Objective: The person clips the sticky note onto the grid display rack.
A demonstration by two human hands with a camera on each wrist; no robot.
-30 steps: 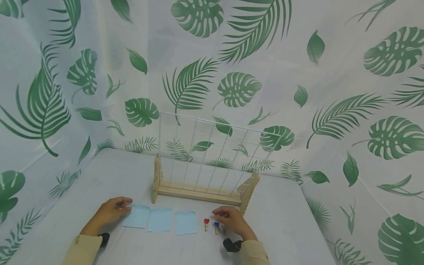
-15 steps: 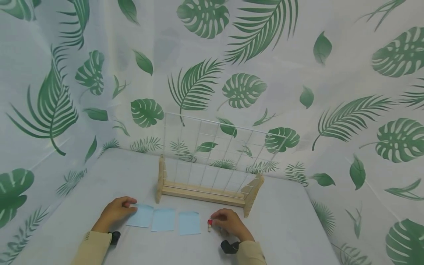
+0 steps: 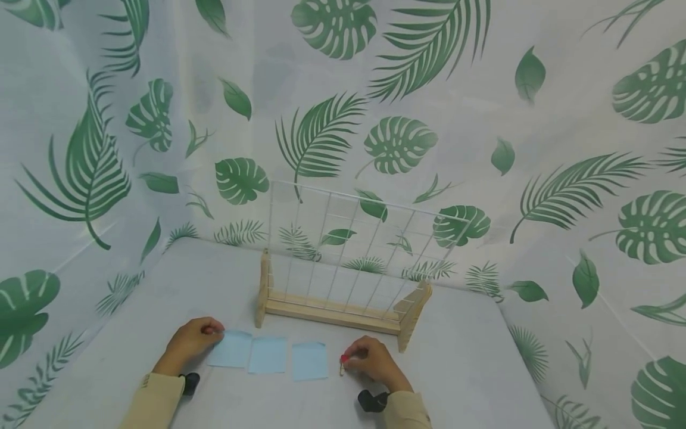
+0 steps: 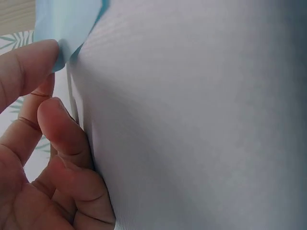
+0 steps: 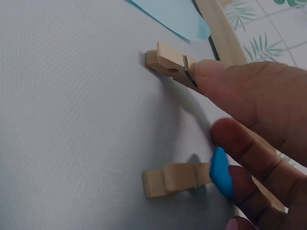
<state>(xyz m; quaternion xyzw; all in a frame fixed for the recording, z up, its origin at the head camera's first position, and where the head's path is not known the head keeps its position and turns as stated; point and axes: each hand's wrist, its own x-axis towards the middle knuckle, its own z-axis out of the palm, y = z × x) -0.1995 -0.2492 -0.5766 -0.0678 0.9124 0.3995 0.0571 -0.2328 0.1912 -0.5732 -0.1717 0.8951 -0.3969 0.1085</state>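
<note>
My left hand (image 3: 187, 342) pinches the corner of the leftmost light-blue paper sheet (image 3: 230, 348) between thumb and finger. Up close in the left wrist view, the thumb lies over that sheet's corner (image 4: 67, 24) and the other fingers curl against the white cloth. My right hand (image 3: 372, 360) grips a small wooden clothespin (image 5: 168, 60) by its red-heart end, its jaw end pointing out from the fingertips. Below it in the right wrist view lies a second clothespin (image 5: 182, 179) with a blue heart (image 5: 219, 172), touched by the lower fingers. The hand hides it in the head view.
Two more light-blue sheets, a middle one (image 3: 267, 356) and a right one (image 3: 309, 361), lie in a row between the hands. Behind them stands a white wire grid (image 3: 343, 262) in a wooden base (image 3: 332, 316). Leaf-printed cloth (image 3: 455, 137) surrounds the white table (image 3: 214, 268).
My right hand has closed on the red-heart clothespin, shifting left over the blue-heart one, which it now hides in the head view. My left hand stays at the leftmost sheet's corner.
</note>
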